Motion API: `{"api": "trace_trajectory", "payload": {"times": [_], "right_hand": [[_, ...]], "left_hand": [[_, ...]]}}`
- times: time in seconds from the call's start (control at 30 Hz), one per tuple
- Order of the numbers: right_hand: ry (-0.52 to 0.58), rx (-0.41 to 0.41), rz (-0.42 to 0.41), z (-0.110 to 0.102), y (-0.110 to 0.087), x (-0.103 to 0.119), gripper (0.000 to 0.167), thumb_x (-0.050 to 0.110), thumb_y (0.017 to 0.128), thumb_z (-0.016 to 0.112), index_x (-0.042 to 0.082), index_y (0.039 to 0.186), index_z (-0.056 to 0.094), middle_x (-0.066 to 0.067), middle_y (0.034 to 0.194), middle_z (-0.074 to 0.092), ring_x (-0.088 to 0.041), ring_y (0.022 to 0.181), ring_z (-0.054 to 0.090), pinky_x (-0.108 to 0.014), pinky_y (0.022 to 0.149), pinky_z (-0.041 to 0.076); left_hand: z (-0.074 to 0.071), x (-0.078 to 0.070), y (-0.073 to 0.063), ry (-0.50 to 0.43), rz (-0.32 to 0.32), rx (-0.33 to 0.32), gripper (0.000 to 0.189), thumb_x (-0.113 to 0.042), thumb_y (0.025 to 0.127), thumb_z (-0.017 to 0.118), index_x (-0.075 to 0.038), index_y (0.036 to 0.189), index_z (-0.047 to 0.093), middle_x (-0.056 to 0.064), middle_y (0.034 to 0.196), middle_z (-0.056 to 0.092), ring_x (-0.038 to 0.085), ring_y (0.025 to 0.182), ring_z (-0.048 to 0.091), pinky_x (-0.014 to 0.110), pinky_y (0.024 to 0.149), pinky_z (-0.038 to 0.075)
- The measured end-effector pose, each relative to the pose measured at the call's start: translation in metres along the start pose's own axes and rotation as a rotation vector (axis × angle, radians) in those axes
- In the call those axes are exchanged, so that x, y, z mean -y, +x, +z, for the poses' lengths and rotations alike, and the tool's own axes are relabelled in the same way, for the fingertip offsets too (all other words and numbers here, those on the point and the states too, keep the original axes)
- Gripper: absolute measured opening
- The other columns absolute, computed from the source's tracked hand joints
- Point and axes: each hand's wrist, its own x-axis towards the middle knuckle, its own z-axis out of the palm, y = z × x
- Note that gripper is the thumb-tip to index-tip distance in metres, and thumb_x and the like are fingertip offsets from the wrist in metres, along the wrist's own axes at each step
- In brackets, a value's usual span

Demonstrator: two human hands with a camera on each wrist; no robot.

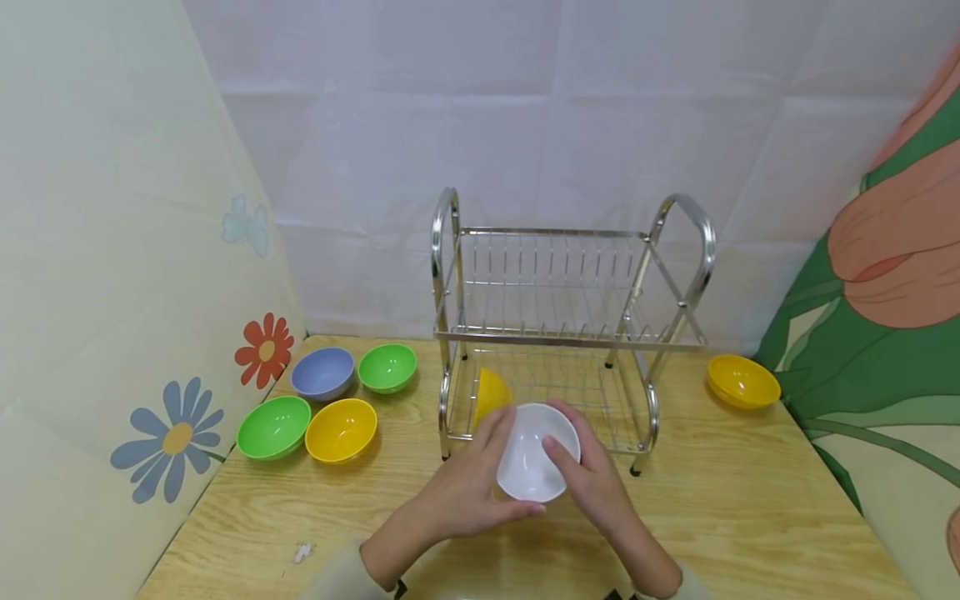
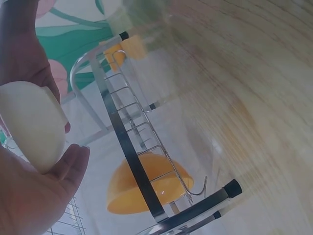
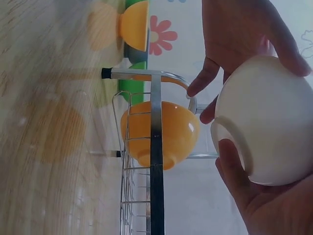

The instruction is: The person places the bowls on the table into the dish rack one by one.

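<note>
A white bowl [image 1: 531, 467] is held up between both hands, in front of the dish rack [image 1: 555, 340], its inside tipped toward the head camera. My left hand [image 1: 461, 487] holds its left side, with the thumb along the near rim. The right hand [image 1: 596, 479] grips the right side, thumb over the rim inside and fingers at the outside, near the foot ring in the right wrist view. Just beyond the left fingers, a yellow bowl [image 1: 491, 392] stands on edge at the left end of the rack's lower tier.
On the left of the wooden table [image 1: 750, 517] sit a purple bowl [image 1: 322, 373], two green bowls, one farther back [image 1: 387, 368] and one nearer [image 1: 274, 428], and a yellow bowl [image 1: 341, 431]. Another yellow bowl [image 1: 742, 382] is at the far right. The rack's upper tier overhangs the lower one.
</note>
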Motion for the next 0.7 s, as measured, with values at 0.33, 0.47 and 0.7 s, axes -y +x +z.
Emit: {"api": "trace_trajectory", "payload": {"times": [0.33, 0.47, 0.7], "right_hand": [[-0.27, -0.049, -0.1, -0.004, 0.002, 0.0, 0.042, 0.01, 0.097, 0.064, 0.011, 0.138, 0.058, -0.012, 0.117, 0.069, -0.024, 0.093, 0.066, -0.028, 0.066, 0.058], [-0.398, -0.05, -0.133, -0.008, 0.004, 0.001, 0.041, 0.012, 0.096, 0.064, 0.01, 0.137, 0.059, -0.01, 0.117, 0.07, -0.022, 0.092, 0.066, -0.029, 0.067, 0.056], [-0.536, -0.054, -0.191, -0.015, 0.007, 0.005, 0.041, 0.015, 0.096, 0.065, 0.008, 0.137, 0.059, -0.012, 0.121, 0.069, -0.029, 0.097, 0.069, -0.038, 0.069, 0.058]], "left_hand": [[0.002, -0.002, -0.001, 0.034, 0.014, 0.012, 0.118, -0.078, 0.082, 0.061, -0.013, 0.164, 0.006, 0.011, 0.165, 0.026, 0.027, 0.12, 0.059, 0.042, 0.095, 0.056], [0.001, -0.002, -0.002, 0.051, 0.025, 0.015, 0.114, -0.079, 0.085, 0.056, -0.014, 0.164, 0.006, 0.012, 0.165, 0.027, 0.028, 0.129, 0.055, 0.046, 0.1, 0.054], [-0.009, 0.001, -0.002, 0.095, -0.009, 0.042, 0.104, -0.076, 0.09, 0.051, -0.013, 0.164, 0.013, 0.013, 0.166, 0.026, 0.032, 0.145, 0.039, 0.053, 0.108, 0.046]]}}
